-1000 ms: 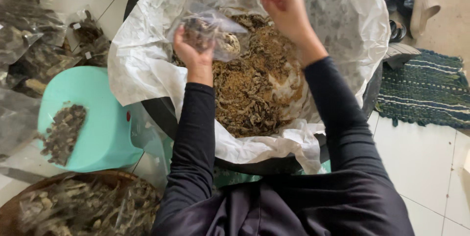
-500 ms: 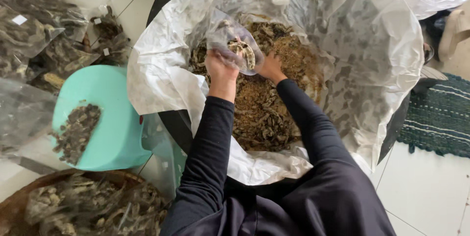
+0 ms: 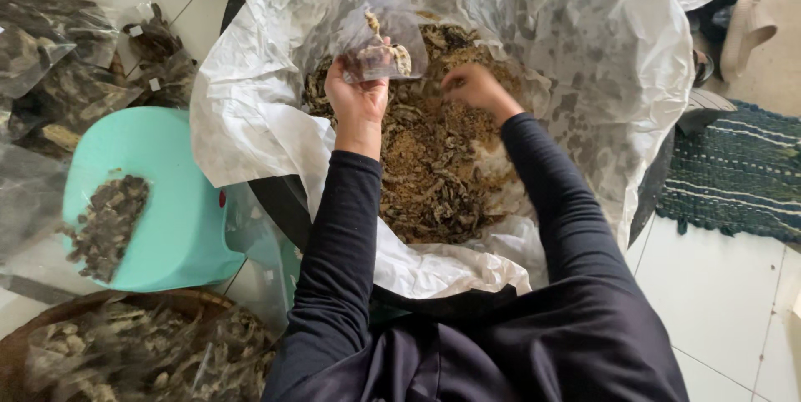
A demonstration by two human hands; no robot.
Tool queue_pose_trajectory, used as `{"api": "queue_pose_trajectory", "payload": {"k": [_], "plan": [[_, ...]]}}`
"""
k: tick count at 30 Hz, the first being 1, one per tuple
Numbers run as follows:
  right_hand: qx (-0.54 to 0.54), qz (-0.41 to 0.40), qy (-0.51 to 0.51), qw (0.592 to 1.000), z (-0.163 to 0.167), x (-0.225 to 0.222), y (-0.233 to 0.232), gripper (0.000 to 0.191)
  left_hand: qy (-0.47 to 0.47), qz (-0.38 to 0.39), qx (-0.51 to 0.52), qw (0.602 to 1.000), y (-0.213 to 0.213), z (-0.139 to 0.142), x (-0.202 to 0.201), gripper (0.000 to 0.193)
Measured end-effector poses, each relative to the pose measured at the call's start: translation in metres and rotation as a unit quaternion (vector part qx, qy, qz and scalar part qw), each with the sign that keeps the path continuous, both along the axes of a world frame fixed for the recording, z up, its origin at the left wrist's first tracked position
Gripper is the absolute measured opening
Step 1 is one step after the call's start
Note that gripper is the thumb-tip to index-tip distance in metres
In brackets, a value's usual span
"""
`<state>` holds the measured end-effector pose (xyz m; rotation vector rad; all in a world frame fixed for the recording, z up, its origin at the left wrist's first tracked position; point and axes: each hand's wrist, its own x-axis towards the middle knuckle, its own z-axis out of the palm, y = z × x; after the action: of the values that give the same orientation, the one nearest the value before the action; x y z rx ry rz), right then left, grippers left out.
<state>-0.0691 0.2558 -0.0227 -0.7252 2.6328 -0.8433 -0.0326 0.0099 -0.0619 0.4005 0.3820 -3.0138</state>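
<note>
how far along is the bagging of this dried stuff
Done: filled clear packets lie on the floor at left. In hand: the left hand holds a small clear bag with only a few pieces in it, while the right hand digs into the dried pieces. Left: the plastic-lined tub holds plenty more.

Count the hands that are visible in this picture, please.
2. The left hand holds up a small clear bag over the lined tub. The right hand is down in the dried pieces. No other hands show.
</note>
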Motion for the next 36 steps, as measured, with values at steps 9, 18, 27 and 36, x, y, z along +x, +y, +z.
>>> {"api": "queue_pose_trajectory", "payload": {"k": [9, 18, 27, 36], "plan": [[-0.337, -0.023, -0.039, 0.940, 0.133, 0.034, 0.035, 0.022, -0.015, 0.076, -0.128, 0.989, 0.005, -0.002, -0.003, 0.050], [-0.187, 0.086, 0.368, 0.907, 0.181, 0.104, 0.000, 0.015, -0.014, 0.031, -0.089, 0.995, 0.016, -0.002, -0.005, 0.058], [-0.253, 0.112, 0.138, 0.951, 0.198, 0.116, 0.011, 0.021, 0.019, -0.012, -0.096, 0.995, 0.022, 0.015, 0.007, 0.048], [-0.274, -0.004, 0.216, 0.937, 0.155, 0.106, -0.021, 0.023, 0.093, -0.027, -0.128, 0.987, 0.051, 0.033, 0.020, 0.044]]}}
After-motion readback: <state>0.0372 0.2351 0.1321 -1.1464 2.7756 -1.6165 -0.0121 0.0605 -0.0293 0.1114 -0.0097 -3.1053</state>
